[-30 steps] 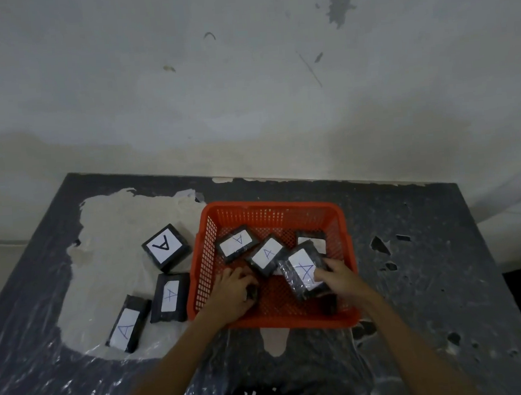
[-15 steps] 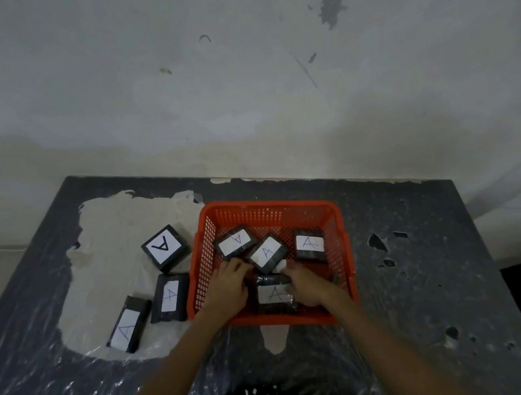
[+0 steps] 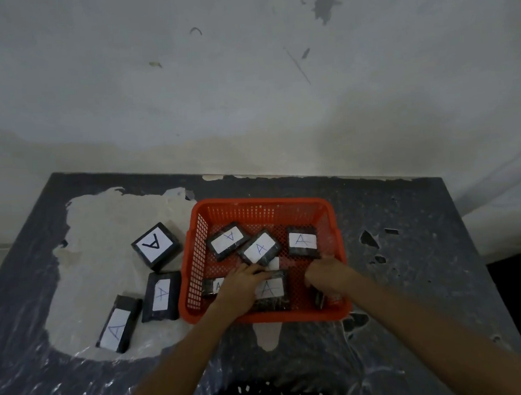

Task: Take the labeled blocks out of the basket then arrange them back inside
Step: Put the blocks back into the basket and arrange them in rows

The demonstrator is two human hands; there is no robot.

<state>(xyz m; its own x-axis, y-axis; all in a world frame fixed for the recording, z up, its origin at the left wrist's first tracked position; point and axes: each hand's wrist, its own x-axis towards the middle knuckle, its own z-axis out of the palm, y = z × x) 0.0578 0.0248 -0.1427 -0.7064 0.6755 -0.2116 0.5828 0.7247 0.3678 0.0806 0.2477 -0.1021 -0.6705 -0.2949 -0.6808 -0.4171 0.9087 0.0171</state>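
Observation:
The orange basket (image 3: 261, 203) stands mid-table. Inside it lie black blocks with white "A" labels: three along the back (image 3: 227, 241) (image 3: 260, 248) (image 3: 301, 241), one at the front middle (image 3: 272, 290) and one at the front left (image 3: 210, 287), half hidden. My left hand (image 3: 240, 287) lies on the front blocks, fingers stretched over the middle one's far edge; its grip is hidden. My right hand (image 3: 327, 271) is curled in the basket's front right corner over a dark block (image 3: 319, 298) whose label is hidden.
Three more labelled blocks lie on the table left of the basket: one at the back (image 3: 157, 246), one beside the basket (image 3: 161, 295), one nearest me (image 3: 117, 325). The dark table (image 3: 414, 263) is plastic-covered, and a wall rises right behind it.
My right hand lowered a labelled block flat into the basket's front middle, then moved to the front right corner. My left hand shifted onto that block.

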